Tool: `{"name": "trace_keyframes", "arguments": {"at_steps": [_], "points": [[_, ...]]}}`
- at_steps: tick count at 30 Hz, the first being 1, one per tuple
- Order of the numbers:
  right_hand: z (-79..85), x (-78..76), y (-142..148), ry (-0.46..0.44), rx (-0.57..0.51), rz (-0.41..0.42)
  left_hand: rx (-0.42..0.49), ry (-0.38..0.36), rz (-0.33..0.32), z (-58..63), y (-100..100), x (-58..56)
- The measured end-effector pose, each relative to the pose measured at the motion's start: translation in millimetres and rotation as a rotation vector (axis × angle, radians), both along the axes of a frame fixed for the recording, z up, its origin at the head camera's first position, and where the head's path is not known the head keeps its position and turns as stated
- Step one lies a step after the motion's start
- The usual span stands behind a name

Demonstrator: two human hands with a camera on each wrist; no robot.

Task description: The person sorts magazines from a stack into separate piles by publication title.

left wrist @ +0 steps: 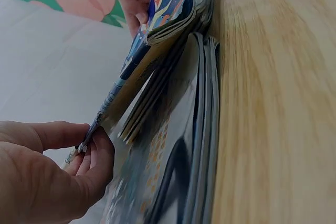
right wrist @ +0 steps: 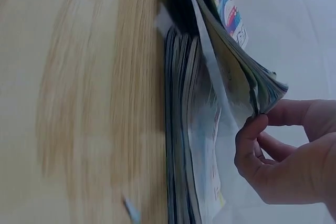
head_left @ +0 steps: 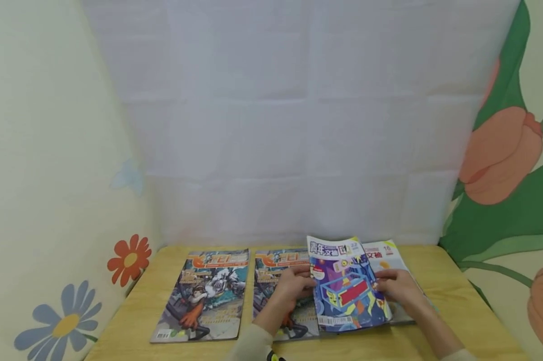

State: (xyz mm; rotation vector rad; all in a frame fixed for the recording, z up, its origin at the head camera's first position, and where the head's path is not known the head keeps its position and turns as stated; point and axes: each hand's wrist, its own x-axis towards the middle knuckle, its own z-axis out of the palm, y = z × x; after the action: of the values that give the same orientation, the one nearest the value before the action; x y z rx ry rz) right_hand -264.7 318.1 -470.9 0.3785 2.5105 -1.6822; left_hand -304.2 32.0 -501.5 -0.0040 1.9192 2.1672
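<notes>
A purple magazine (head_left: 350, 296) with a colourful cover is held up by both hands, above the right part of the table. My left hand (head_left: 293, 287) pinches its left edge between thumb and fingers, which the left wrist view shows closely. At the opposite edge, my right hand (head_left: 399, 287) pinches the pages; in the right wrist view the magazine (right wrist: 239, 69) is tilted and its pages fan slightly. Partly hidden behind it lies a pale magazine (head_left: 386, 249) marked 16. Under my left forearm is a magazine with an orange title (head_left: 280, 258), partly covered.
Another magazine with the same orange title (head_left: 208, 296) lies at the left on the wooden table (head_left: 131, 326). In the wrist views, magazines are stacked in piles. A white cloth (head_left: 271, 125) hangs behind the table, and painted walls (head_left: 50, 175) stand at both sides.
</notes>
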Motion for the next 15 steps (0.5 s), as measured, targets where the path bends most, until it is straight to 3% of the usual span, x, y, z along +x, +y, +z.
{"name": "trace_keyframes", "arguments": {"at_steps": [10,15], "points": [[-3.8,0.6,43.0,0.021,0.034,-0.070,0.056,-0.022,-0.063,-3.8,48.6,-8.7],[0.7,-1.2,60.5,0.033,0.072,-0.086,0.062,-0.057,-0.035,-2.6,74.8,-15.6]]}}
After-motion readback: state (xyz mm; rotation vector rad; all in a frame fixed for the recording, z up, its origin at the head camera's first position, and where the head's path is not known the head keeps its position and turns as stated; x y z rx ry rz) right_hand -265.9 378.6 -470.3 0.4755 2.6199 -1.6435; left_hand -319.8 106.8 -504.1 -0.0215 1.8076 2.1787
